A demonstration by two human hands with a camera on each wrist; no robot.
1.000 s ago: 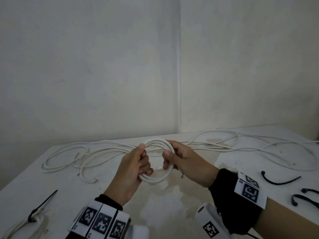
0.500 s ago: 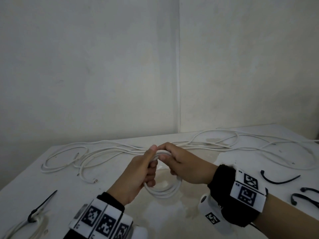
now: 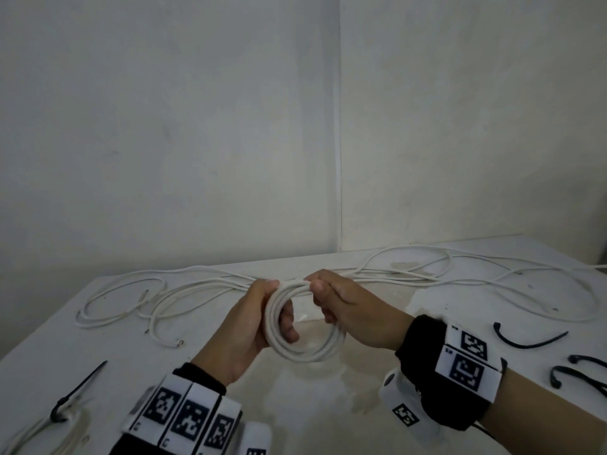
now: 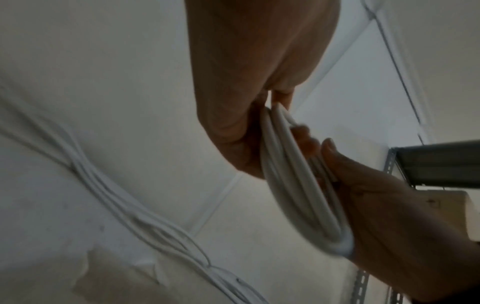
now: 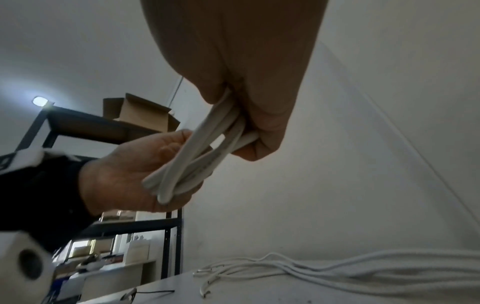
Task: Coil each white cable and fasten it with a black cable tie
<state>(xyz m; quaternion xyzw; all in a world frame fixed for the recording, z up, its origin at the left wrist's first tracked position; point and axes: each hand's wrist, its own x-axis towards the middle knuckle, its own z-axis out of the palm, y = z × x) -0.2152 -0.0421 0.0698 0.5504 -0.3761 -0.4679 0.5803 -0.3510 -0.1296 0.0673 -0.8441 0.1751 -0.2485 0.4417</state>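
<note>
1. Far L of L hand: finished white bundle [image 3: 39,428] w/ black tie [image 3: 77,394] cinched on it, lying on table [image 3: 230,418] at near-L corner.
2. Beyond and L of L hand: loose white cables [image 3: 138,300] sprawled on table, bare ends pointing toward the person; well apart from both hands.
3. L hand [image 3: 244,326]: fingers curled thru the white cable coil [image 3: 303,349], thumb on top of the strands at upper L of loop. Closed round L side of coil; nothing else in it. L wrist view: coil strands [image 4: 293,185] stacked edge-on between both hands.
4. Coil: several turns, roughly round, held up off table btwn the two hands, tilted toward the camera.
5. R hand [image 3: 345,307]: thumb + fingers pinched on top of coil, just R of L thumb; tight grip, fingers curled under. R wrist view: strands [image 5: 215,139] run into the closed R fist; L palm cradles them from below.
6. Behind R hand: more loose cable [image 3: 460,274] strung out along back of table toward R edge.
7. R of R hand, near its wristband: three loose black ties [image 3: 525,339] curved on table, untouched, well apart from coil.
</note>
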